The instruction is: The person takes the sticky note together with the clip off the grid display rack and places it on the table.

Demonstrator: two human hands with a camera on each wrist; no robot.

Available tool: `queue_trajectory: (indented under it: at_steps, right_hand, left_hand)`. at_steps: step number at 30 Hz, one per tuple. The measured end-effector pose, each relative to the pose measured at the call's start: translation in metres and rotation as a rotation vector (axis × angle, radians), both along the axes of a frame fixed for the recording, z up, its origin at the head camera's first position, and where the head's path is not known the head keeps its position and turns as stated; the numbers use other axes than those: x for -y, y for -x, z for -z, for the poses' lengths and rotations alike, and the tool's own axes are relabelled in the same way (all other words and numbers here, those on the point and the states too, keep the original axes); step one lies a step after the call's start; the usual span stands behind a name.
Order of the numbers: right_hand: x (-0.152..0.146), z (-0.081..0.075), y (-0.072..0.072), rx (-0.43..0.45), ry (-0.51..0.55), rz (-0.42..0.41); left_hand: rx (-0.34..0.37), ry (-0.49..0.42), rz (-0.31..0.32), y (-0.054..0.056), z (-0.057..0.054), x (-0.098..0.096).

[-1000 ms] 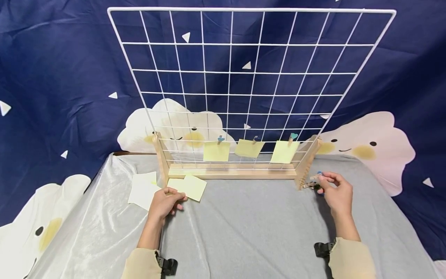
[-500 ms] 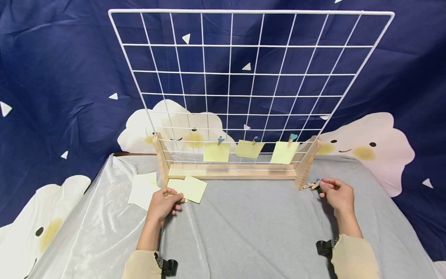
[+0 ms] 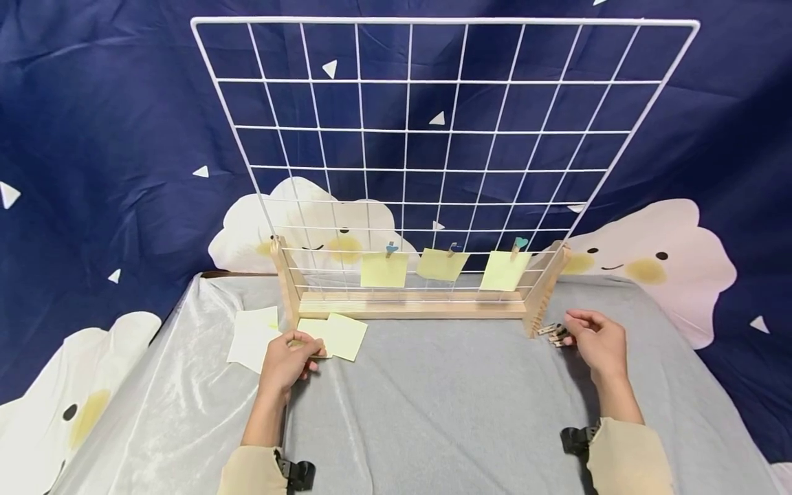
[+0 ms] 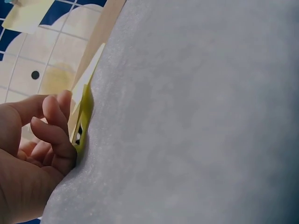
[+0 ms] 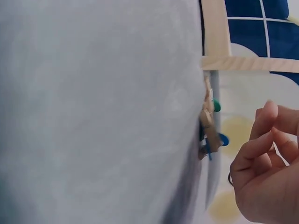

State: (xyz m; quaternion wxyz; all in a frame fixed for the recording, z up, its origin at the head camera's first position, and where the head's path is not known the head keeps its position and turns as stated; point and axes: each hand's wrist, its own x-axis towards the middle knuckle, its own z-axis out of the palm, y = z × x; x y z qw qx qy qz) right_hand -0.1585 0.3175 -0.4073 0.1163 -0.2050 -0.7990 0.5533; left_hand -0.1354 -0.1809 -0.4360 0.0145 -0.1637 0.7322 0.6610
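At the left, my left hand (image 3: pixel 289 361) pinches the near edge of a yellow sticky note (image 4: pixel 87 93), tilted up in the left wrist view. Other yellow sticky notes (image 3: pixel 346 337) lie beside it by the rack's left foot. My right hand (image 3: pixel 599 345) is over a small pile of wooden clothespins (image 3: pixel 551 331) beside the rack's right foot. Its fingers are loosely curled, with nothing visible between them in the right wrist view. Green and blue decorations show on the clothespins (image 5: pixel 211 130). Three clipped sticky notes (image 3: pixel 384 269) hang low on the white wire grid (image 3: pixel 408 129).
A wooden base (image 3: pixel 411 309) holds the grid upright at the back of the table. White paper sheets (image 3: pixel 252 337) lie left of the left hand. Grey cloth (image 3: pixel 433 399) covers the table. Behind hangs a dark blue curtain (image 3: pixel 124 89) with printed clouds.
My right hand lowers a blue-decorated clothespin to the pile and lets it go, staying just above. The left hand shifts slightly left and toward me at the sticky notes.
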Motion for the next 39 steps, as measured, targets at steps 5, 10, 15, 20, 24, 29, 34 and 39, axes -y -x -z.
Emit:
queue_trajectory:
  at_steps: [5,10,15,20,24,29,34,39]
  right_hand:
    - [0.007,-0.008,0.001,-0.015,0.020,-0.020]
    - [0.016,-0.016,0.002,-0.051,0.068,-0.051]
    - [0.026,-0.022,0.001,-0.049,0.043,-0.119]
    - [0.035,-0.026,0.001,-0.009,-0.039,-0.229]
    - [0.041,-0.031,0.002,0.002,-0.035,-0.281]
    - [0.049,-0.037,0.004,-0.032,-0.014,-0.337]
    - [0.060,-0.036,0.007,-0.125,0.033,-0.385]
    - [0.072,-0.034,0.010,-0.199,0.075,-0.390]
  left_hand:
    - [-0.007,-0.022,-0.006,0.001,-0.001,0.000]
    - [-0.026,-0.098,-0.013,0.004,-0.002,-0.001]
    - [-0.056,-0.158,-0.017,0.007,-0.006,-0.004]
    - [-0.102,-0.186,-0.018,0.010,-0.011,-0.008]
    - [-0.137,-0.193,-0.022,0.011,-0.014,-0.012]
    - [-0.143,-0.203,-0.039,0.013,-0.017,-0.016]
    - [-0.143,-0.215,-0.033,0.016,-0.018,-0.021]
    - [-0.138,-0.221,-0.019,0.018,-0.018,-0.027]
